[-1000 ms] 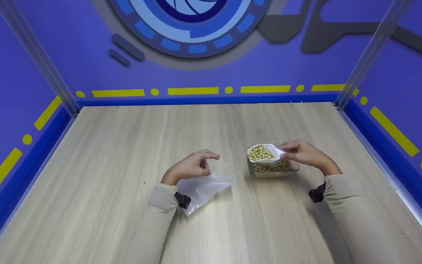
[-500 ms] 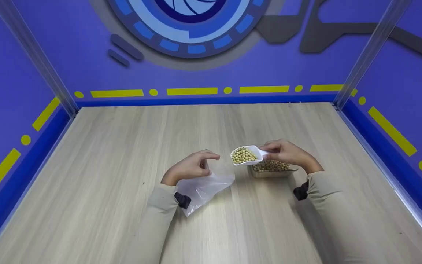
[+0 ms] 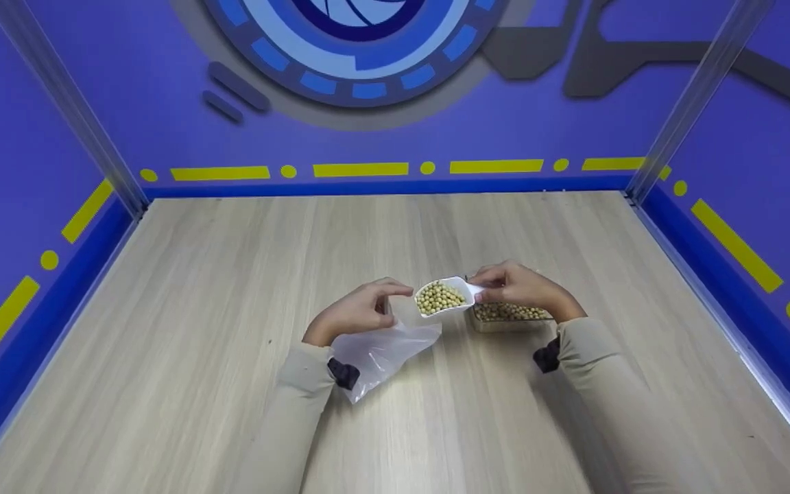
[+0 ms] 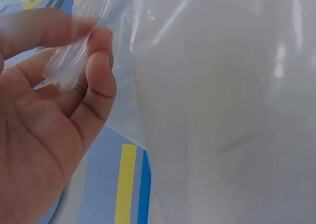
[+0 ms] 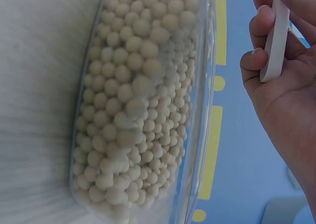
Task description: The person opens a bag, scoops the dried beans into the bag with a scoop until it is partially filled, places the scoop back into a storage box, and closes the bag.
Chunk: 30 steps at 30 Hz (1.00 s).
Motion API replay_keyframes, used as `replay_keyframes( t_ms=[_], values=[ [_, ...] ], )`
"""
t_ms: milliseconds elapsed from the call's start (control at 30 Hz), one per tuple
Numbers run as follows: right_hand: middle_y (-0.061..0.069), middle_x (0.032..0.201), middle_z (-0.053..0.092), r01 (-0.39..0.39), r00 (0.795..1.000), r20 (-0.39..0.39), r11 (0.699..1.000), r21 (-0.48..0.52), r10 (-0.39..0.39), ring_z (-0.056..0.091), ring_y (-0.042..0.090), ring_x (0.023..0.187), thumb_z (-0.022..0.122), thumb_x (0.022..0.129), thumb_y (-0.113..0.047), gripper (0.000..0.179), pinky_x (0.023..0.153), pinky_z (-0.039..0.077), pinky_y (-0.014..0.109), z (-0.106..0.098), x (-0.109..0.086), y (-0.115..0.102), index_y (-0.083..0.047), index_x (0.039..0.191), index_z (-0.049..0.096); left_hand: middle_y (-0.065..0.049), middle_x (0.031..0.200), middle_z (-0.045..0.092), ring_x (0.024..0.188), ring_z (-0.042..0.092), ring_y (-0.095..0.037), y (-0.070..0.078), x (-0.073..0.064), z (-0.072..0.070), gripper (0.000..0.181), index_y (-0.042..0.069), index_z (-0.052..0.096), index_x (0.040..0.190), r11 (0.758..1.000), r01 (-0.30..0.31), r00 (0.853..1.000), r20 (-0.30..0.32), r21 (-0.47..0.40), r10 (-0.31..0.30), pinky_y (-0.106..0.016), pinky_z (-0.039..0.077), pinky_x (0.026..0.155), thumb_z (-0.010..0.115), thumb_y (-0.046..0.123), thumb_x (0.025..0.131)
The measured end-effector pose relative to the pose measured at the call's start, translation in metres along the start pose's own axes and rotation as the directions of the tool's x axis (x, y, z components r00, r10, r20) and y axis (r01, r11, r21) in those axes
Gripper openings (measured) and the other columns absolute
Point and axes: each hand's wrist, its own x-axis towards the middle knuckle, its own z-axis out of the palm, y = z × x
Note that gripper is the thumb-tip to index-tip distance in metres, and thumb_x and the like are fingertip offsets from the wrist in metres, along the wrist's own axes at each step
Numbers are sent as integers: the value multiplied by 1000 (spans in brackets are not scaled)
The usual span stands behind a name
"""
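Observation:
My left hand [image 3: 354,314] holds a clear plastic zip bag [image 3: 385,357] near its mouth, the bag hanging below the fingers. In the left wrist view, the thumb and fingers pinch the bag's ridged edge [image 4: 74,56]. With my right hand [image 3: 522,288] I grip a white scoop [image 3: 464,288] by its handle, which shows in the right wrist view as a white bar [image 5: 277,41]. Round, pale yellow soybeans [image 3: 439,298] fill the scoop, its lip close to the left fingertips and over the bag mouth. Behind and below the right hand stands a clear container [image 3: 508,327] of the same beans.
The wood-grain table [image 3: 230,274] carries the container right of the bag. Blue printed panels [image 3: 395,151] with yellow dashes wall off the back and both sides, joined by metal corner posts [image 3: 683,103].
My right hand has carried the full scoop leftward from above the container to the bag's mouth. The left hand and the bag have barely moved.

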Motion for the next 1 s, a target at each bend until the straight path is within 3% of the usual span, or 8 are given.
replay_keyframes(
  t_ms=[367,733,1000],
  values=[
    [12,112,69,21,1000,5,998,-57,-21,61,24,103,68,85,-12,32,93,46,41,0,3,-6,-4,116,70,-14,133,53,75,50,-8,1,0,-1,54,0,53,135,1000,-8,1000,7,-22,8,-19,43,69,58,-5,82],
    [17,104,69,55,998,40,997,-58,-53,57,17,89,67,84,-3,27,81,48,31,-1,6,-12,2,110,71,-14,133,54,75,50,-9,2,1,-1,56,1,53,135,999,-1,1000,6,-46,1,-19,43,68,59,-6,80],
    [12,97,70,89,994,66,993,-83,-83,57,15,84,68,84,-6,23,75,48,25,-5,7,-15,-3,106,74,-16,133,54,76,50,-11,2,2,-1,56,0,54,135,999,2,1000,3,-43,-2,-20,43,69,59,-7,80]
  ],
)
